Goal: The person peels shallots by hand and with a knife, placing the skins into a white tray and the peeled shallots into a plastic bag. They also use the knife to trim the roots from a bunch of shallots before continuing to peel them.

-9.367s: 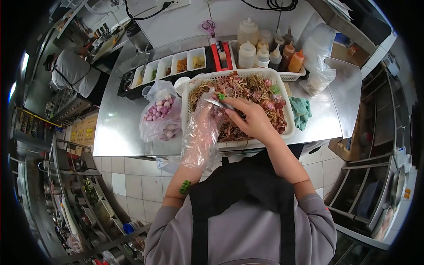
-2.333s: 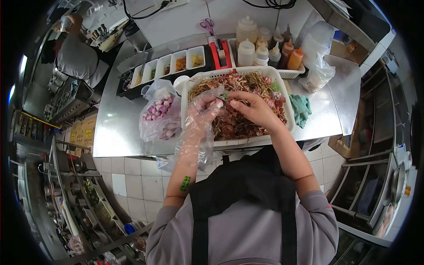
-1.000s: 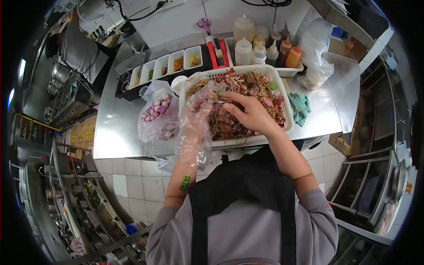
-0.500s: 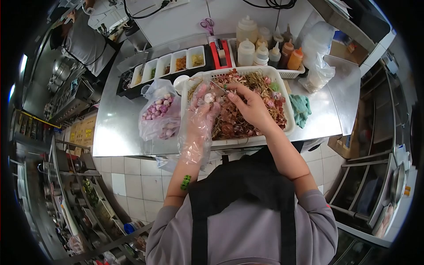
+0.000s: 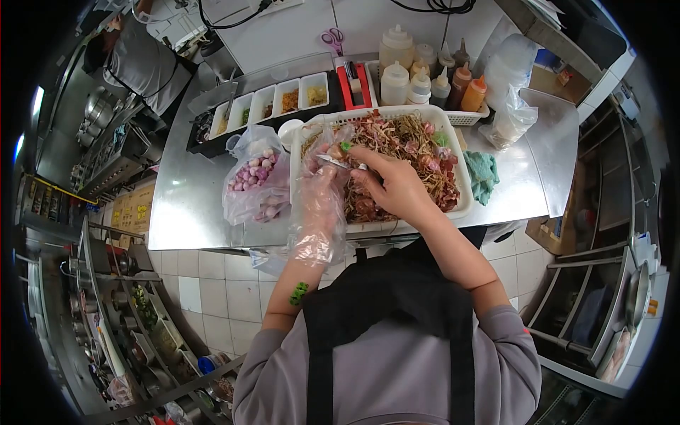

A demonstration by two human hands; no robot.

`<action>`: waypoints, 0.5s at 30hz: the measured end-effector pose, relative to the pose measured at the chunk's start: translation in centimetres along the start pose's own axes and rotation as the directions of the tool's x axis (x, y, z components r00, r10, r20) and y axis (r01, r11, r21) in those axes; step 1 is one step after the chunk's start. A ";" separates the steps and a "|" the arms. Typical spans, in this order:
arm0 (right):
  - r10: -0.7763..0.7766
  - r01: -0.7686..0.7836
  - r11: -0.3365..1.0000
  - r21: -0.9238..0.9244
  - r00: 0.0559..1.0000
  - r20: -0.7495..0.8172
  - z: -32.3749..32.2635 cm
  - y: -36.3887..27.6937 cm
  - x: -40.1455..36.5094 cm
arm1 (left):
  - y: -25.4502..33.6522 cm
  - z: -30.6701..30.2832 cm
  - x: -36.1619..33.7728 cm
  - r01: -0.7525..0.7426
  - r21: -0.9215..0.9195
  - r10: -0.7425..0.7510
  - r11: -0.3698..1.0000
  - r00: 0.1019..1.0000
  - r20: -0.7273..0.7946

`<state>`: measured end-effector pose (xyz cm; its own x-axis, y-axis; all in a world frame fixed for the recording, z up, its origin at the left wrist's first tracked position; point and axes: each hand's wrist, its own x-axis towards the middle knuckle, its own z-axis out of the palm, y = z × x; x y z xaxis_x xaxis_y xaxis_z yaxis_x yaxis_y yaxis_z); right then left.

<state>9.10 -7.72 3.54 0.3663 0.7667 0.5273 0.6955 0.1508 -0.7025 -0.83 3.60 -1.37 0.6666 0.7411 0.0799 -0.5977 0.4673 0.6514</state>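
Note:
A clear plastic glove covers my left hand [image 5: 324, 183], whose fingers close round a pale bulb at the left side of a white basket [image 5: 464, 185]. My right hand [image 5: 393, 183] is bare and grips a small knife [image 5: 333, 161], its blade against the bulb. Something green shows near the right fingertips. Dry reddish skins, stems and shallots [image 5: 418, 138] fill the basket below both hands. Left of the basket, a plastic bag [image 5: 244, 145] holds peeled purple-white shallots [image 5: 253, 172].
Seasoning trays [image 5: 283, 100], a red-and-black tool [image 5: 353, 85] and squeeze bottles [image 5: 397, 83] line the back. A green cloth [image 5: 482, 176] and a plastic bag [image 5: 511, 120] lie right. Another person [image 5: 145, 64] stands far left.
The knife blade has swung from above the bulb to lie across it. My right hand has moved slightly left and down, and my left hand has turned.

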 end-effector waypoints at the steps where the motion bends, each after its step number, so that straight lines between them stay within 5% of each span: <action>1: 0.021 -0.020 0.999 -0.047 1.000 0.014 0.1 -0.1 0.0 | 0.0 0.3 0.0 0.001 0.002 -0.001 1.000 1.000 -0.001; 6: 0.092 -0.084 0.978 -0.192 0.995 0.034 0.6 0.4 0.0 | -0.2 0.6 -0.2 -0.026 0.259 0.060 0.965 0.991 -0.123; 9: -0.055 0.057 0.998 0.021 0.995 -0.085 1.4 2.2 0.2 | -0.6 0.0 0.1 -0.014 0.193 0.036 0.981 0.993 -0.111; 11: 0.297 -0.334 0.778 0.532 0.942 0.158 1.0 2.7 0.3 | -0.6 0.2 0.1 -0.002 0.151 0.016 0.988 0.995 -0.097; 12: 0.297 -0.336 0.777 0.532 0.941 0.160 0.3 2.7 0.3 | -0.5 0.4 0.0 0.011 0.109 -0.002 0.994 0.997 -0.079; 14: 0.435 -0.643 0.390 0.659 0.759 0.484 -1.4 2.5 0.5 | -0.4 0.0 0.0 0.008 0.038 -0.007 0.999 1.000 -0.021; 15: 0.505 -0.693 0.448 0.566 0.718 0.479 -1.7 2.4 0.7 | -0.2 0.1 0.0 0.009 -0.033 -0.008 0.999 0.999 0.038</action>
<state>12.11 -7.82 3.01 0.3181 0.9255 -0.2055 -0.2921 -0.1105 -0.9500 -0.67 3.49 -1.45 0.6877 0.7185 0.1039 -0.6063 0.4897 0.6265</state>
